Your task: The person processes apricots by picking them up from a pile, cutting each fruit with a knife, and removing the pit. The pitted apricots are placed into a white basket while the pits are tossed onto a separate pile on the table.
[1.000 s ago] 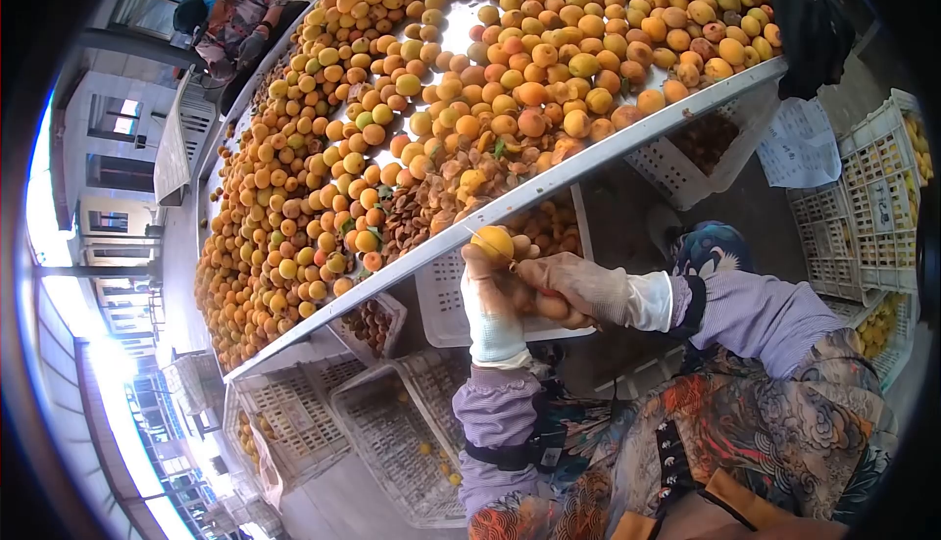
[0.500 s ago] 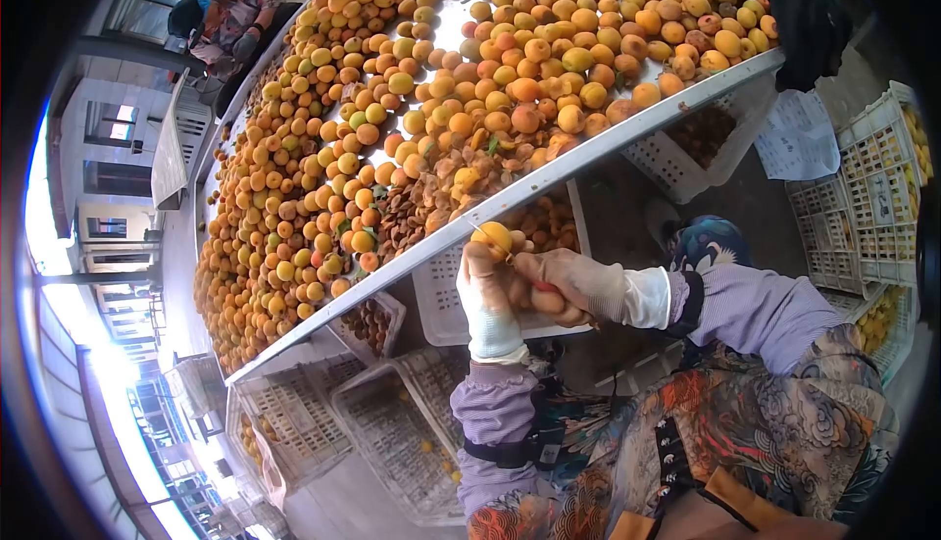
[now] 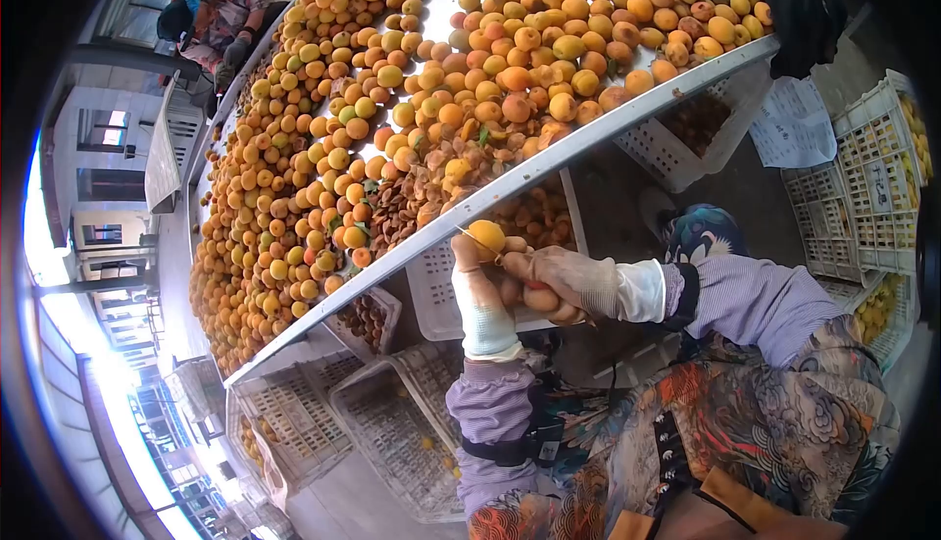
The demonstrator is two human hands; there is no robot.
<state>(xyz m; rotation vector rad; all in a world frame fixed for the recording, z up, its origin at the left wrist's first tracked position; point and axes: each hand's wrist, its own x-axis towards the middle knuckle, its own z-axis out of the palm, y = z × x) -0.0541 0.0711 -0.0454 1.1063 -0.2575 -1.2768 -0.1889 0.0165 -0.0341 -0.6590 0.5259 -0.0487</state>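
Just below the table's front rail, my left hand [image 3: 480, 290] is closed around a yellow apricot [image 3: 485, 236], which shows above its fingers. My right hand [image 3: 557, 280] presses against the left, its fingers curled into a fist. A thin metal strip, like a narrow blade, runs from the right hand across the apricot; its handle is mostly hidden in that fist. White gloves or cuffs cover both wrists. Beneath the hands stands a white crate [image 3: 436, 295] with halved apricots [image 3: 537, 219] in it. Brown pits [image 3: 394, 215] and split apricots lie on the table near the rail.
Whole apricots [image 3: 284, 187] cover the sloping metal table, edged by a raised rail [image 3: 608, 128]. Plastic crates [image 3: 392, 432] stand below left, with more stacked crates [image 3: 853, 197] at right. Dark cloth [image 3: 799, 16] hangs at the table's corner. Another person [image 3: 221, 25] works at the far left.
Both hands stay together on the apricot, with a slight change in finger position. The thin strip now lies more plainly across the fruit. The view has shifted a little; the far person's arm has moved.
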